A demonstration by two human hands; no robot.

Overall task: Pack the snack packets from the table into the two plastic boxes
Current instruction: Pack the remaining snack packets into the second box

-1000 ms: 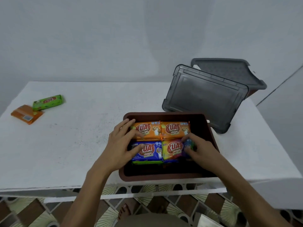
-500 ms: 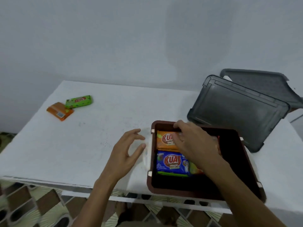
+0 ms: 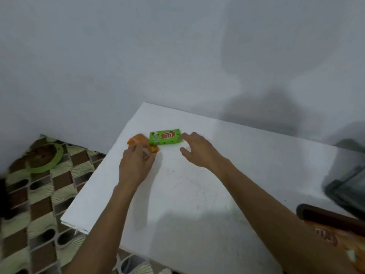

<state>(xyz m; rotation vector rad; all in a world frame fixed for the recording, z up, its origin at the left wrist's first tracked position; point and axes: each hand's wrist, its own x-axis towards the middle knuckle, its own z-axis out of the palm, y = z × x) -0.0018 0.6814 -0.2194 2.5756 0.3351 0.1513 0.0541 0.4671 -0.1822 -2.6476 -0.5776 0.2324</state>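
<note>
A green snack packet [image 3: 165,137] lies flat near the table's far left corner. Beside it, to the left, is an orange snack packet [image 3: 136,140]. My left hand [image 3: 136,165] covers the orange packet's near end, fingers curled onto it. My right hand [image 3: 199,151] hovers with fingers spread at the green packet's right end, the index fingertip touching or almost touching it. The brown plastic box [image 3: 325,215] shows only its corner at the lower right, with an orange packet [image 3: 335,236] inside. The second box is out of view.
A dark grey lid [image 3: 347,184] leans at the right edge of the view. The white table [image 3: 197,194] ends in its left edge close to the packets. Below it lie patterned floor tiles and a green-rimmed round basket [image 3: 46,155].
Both hands left the brown box and reached across to the far left corner. The left hand now lies on the orange packet and the right hand is at the green one. The view swung left.
</note>
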